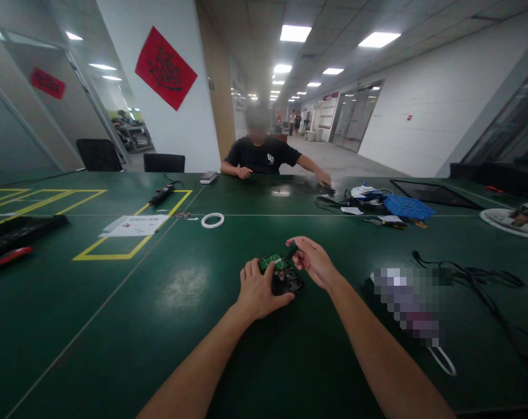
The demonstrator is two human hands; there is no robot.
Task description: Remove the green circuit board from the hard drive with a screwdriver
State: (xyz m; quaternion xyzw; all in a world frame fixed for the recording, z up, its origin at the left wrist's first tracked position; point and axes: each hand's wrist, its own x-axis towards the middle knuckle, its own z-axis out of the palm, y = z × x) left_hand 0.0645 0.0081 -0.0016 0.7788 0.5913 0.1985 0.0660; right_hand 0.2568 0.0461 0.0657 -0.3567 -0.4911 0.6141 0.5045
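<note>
A black electronic device with its casing opened [289, 283] lies on the green table, a green circuit board showing at its far left end. My left hand [257, 291] is closed around its near left side, fingers over the board's edge and thumb along the front. Just above the device's right end is my right hand [315, 262], raised clear of the table. Its fingers are curled toward the thumb around a small dark spot. Whether that spot is a small part or only a gap, I cannot make out.
A white ring [212, 220] and a paper sheet [134, 226] lie ahead left. To the right are a pixelated object [406, 305], black cables [473, 273], pliers [388, 223] and a blue basket [408, 206]. A person in black [264, 156] sits opposite, one hand reaching toward a dark item.
</note>
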